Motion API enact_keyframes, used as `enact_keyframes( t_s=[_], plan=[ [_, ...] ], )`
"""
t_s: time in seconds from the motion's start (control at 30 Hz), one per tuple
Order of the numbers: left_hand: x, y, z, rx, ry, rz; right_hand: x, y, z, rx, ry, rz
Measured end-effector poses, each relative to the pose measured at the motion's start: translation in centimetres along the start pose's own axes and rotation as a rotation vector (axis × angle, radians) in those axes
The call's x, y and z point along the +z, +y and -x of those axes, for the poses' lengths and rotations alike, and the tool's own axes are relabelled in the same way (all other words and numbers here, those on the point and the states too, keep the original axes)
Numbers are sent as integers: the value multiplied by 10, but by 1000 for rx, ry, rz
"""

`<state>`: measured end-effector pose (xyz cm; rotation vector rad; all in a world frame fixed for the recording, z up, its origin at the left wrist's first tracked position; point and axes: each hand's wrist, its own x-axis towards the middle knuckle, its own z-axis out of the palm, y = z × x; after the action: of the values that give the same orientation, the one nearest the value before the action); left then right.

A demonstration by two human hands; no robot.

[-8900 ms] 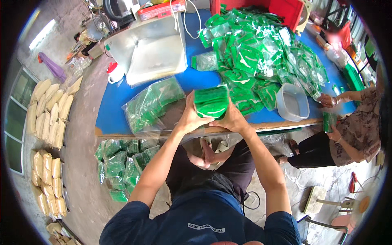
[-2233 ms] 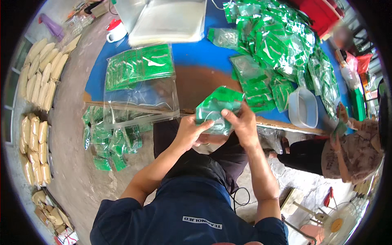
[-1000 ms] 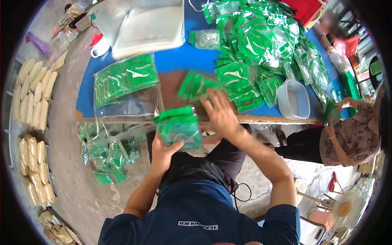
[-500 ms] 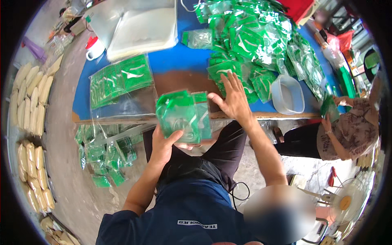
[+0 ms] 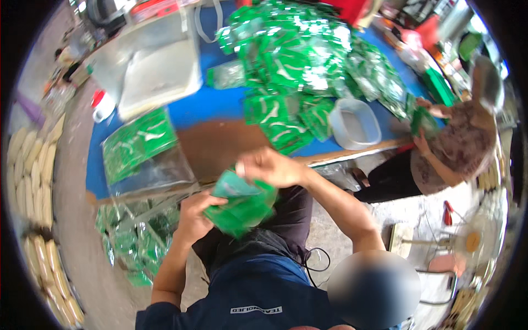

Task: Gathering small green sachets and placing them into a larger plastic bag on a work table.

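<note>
Above my lap I hold a small stack of green plastic packets [image 5: 239, 212], its lower part blurred by motion. My left hand [image 5: 193, 215] is closed on the stack's left side, thumb lying across the top. Curled in a pinch, my right hand [image 5: 270, 167] is at the upper edge of the same stack. Past my hands, a large pile of similar green packets [image 5: 286, 52] covers the far part of the blue table [image 5: 206, 115]. To the left on the table lies a clear bag filled with green packets [image 5: 140, 143].
A clear plastic tub [image 5: 355, 132] stands near the table's front edge. At the far left are a white bin [image 5: 159, 77] and a white mug with red lid [image 5: 101, 107]. More green packets [image 5: 135, 236] lie below the table. A co-worker [image 5: 456, 132] handles packets at right.
My right hand has come back from the pile to the held stack and closed at its edge. The stack has tilted and turned. The whole view has shifted.
</note>
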<state>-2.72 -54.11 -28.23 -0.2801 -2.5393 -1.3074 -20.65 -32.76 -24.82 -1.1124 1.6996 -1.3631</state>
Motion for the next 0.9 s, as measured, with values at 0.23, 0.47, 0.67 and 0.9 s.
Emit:
enact_keyframes(
  t_s=[0.23,0.47,0.67,0.9],
  plan=[
    [38,-25,24,-456,514,1178,-4,81,-11,-107,548,1250],
    [43,-31,37,-515,377,1516,50,52,19,-250,629,528],
    [58,-33,23,-494,393,1424,48,32,3,90,600,-66],
    [39,-26,29,-490,349,1445,20,31,45,-163,436,979]
  ],
)
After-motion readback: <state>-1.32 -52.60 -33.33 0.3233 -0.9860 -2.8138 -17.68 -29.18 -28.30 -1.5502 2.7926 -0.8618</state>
